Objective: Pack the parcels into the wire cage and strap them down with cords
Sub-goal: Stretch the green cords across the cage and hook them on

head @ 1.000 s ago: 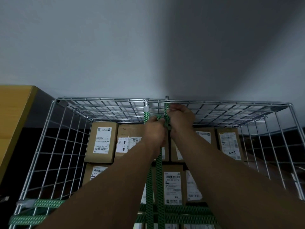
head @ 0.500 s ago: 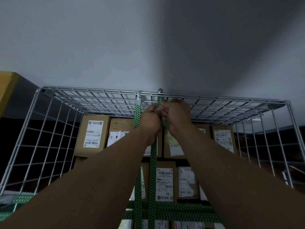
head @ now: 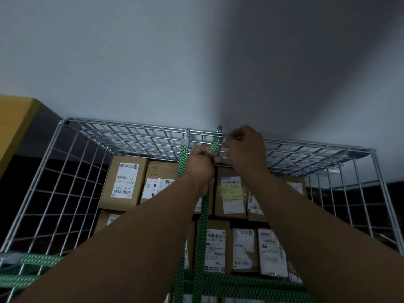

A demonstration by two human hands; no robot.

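At your far left a yellow panel (head: 15, 127) stands just outside the wire cage (head: 54, 182). Low on the cage's left mesh wall, horizontal green cords (head: 32, 259) are wrapped around the wires, and they run on across the front beneath your arms. Inside, the labelled cardboard parcels (head: 126, 178) are packed side by side in two rows, upper and lower, filling the space behind the cords.

Near the middle, a first upright cord (head: 182, 158) drops from a grey clip (head: 185, 141) on the top rail, passing just left of your left hand (head: 202, 169). That hand is a closed fist gripping the second upright cord (head: 204, 215). This cord runs up through the fist to a metal hook (head: 219, 128) caught on the back top rail. Your left forearm reaches up from the lower left and covers part of the lower parcels.

Your right hand (head: 244, 149) is raised just right of the hook, its fingers curled in against the back mesh. You cannot tell whether they pinch the cord, the wire or nothing. Behind the cage rises a plain grey wall (head: 196, 62).
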